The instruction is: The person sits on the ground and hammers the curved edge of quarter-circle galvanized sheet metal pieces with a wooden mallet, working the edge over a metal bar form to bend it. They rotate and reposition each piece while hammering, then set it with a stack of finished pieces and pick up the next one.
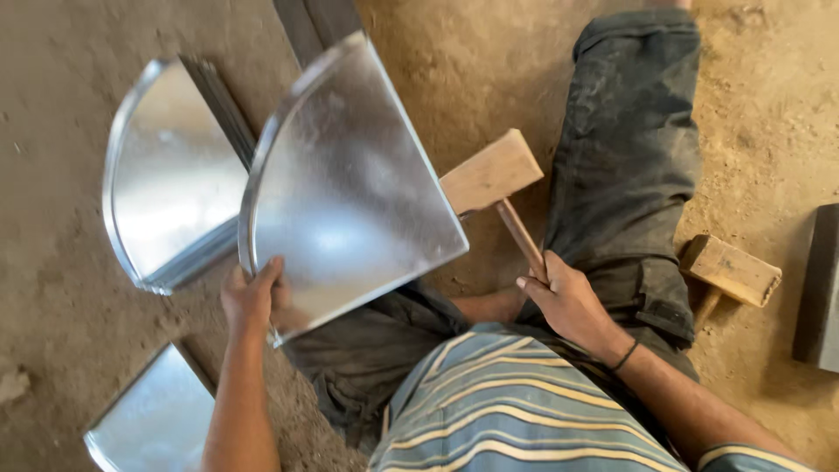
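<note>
Head view, 1 frame. Your left hand point(252, 297) grips the lower corner of a quarter-round galvanized sheet point(350, 188), fingers closed on its edge, the sheet tilted up over your lap. Your right hand point(564, 297) wraps its fingers around the handle of a wooden mallet point(491, 170), whose head lies just behind the sheet's straight edge. A stack of like sheets point(170, 175) lies on the dirt floor point(52, 131) to the left; a second mallet point(730, 271) rests beside your right leg.
</note>
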